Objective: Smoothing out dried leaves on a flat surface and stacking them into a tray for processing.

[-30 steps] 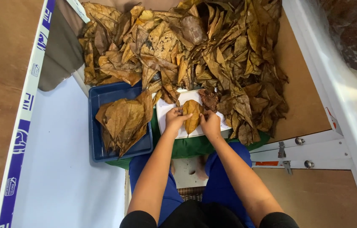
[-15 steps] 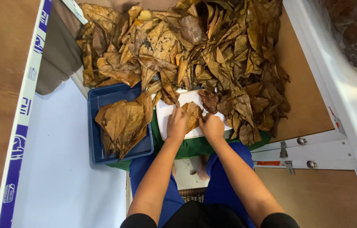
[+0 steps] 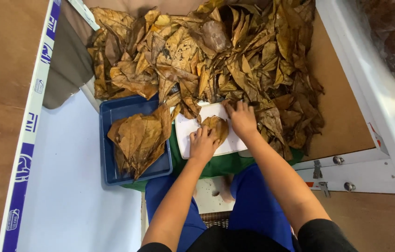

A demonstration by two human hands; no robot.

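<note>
Dried brown leaf [image 3: 217, 128] lies on the white rectangular board [image 3: 189, 135], pressed flat by the left hand [image 3: 202, 145]. Right hand [image 3: 243, 119], fingers spread and holding nothing, touches the brown leaf pile [image 3: 235, 60] at the board's far edge.

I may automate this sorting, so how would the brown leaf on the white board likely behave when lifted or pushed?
The dry leaf looks thin and curled, so it is probably very light. Its crinkled, brown surface suggests it is brittle and may crack if pinched hard. The left hand rests flat on it, and on the smooth white board it would likely slide easily.
</note>
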